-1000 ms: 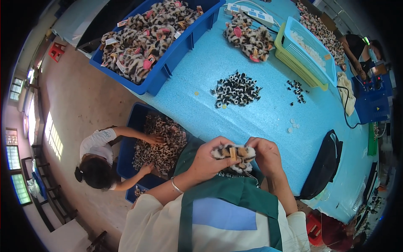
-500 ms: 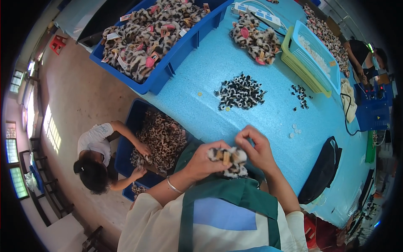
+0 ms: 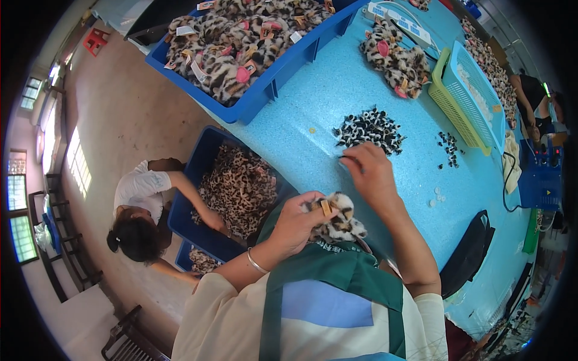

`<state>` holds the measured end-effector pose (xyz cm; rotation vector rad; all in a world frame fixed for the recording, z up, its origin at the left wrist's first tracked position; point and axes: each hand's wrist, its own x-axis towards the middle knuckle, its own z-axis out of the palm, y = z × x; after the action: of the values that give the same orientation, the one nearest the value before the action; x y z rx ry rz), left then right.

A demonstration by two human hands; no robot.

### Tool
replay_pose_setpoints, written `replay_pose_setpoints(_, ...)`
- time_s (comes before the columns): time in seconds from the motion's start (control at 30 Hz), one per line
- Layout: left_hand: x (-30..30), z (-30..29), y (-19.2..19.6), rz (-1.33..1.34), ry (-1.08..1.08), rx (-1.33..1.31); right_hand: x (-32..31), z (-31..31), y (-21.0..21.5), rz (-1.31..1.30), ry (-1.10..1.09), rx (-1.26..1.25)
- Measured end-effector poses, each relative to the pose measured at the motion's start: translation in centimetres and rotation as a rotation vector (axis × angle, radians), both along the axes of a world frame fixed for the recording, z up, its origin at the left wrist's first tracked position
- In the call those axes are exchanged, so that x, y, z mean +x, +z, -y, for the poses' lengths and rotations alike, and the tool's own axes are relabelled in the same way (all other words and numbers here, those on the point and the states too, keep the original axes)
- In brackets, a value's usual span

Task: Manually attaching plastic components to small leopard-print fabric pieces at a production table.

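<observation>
A person in a green apron (image 3: 337,274) works at a light-blue table (image 3: 289,141), seen from above. The spotted plush (image 3: 344,224) is just below the centre of the frame, in front of the apron. The left hand (image 3: 292,228) is closed around it, thumb pressed beside its small orange tag (image 3: 326,208).

The right hand (image 3: 372,174) has just changed place. A second ago it was on the plush; half a second ago it was lifted just beside it. Now it is well apart, higher in the frame, at the lower edge of a pile of small black-and-white parts (image 3: 373,129). Its thumb and forefinger are nearly together, with a dark speck at their tips; I cannot tell whether that is a part in their grip. As I judge it, handling has passed from the plush to the parts, while the left hand alone keeps the plush.

Right of the pile lies a smaller scatter of black bits (image 3: 447,149), with clear discs (image 3: 436,197) below. Upper left, a blue tub (image 3: 253,109) is full of tagged plush. At left, a co-worker (image 3: 138,186) in a pale shirt reaches into another blue tub (image 3: 180,207) of spotted pieces.
</observation>
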<state>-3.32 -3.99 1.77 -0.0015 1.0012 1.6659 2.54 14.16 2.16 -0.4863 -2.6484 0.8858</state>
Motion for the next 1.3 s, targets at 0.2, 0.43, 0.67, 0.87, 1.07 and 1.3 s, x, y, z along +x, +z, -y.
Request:
replay_pose_setpoints(0.2,0.3,-0.5,-0.2,-0.006,0.043,-0.030,6.8,1.4,2.0,-0.267,0.055,-0.788)
replay_pose_setpoints(0.43,1.6,-0.8,-0.3,-0.087,-0.019,0.054,8.4,5.4,1.9,-0.196,-0.045,-0.647)
replay_pose_setpoints(0.67,2.0,-0.3,0.2,-0.568,-0.151,0.065,8.8,6.0,1.9,-0.246,-0.093,-0.368)
replay_pose_setpoints(0.87,2.3,-0.1,-0.4,-0.720,-0.158,0.141,9.9,6.2,0.7,-0.349,-0.103,-0.346)
replay_pose_setpoints(1.07,2.0,-0.6,0.1,-1.001,-0.201,0.338,10.6,5.8,0.0,-0.522,-0.041,-0.264)
replay_pose_setpoints(1.3,2.1,-1.2,0.9,-1.195,-0.182,0.426,11.0,5.6,-0.8,-0.611,0.069,-0.032)
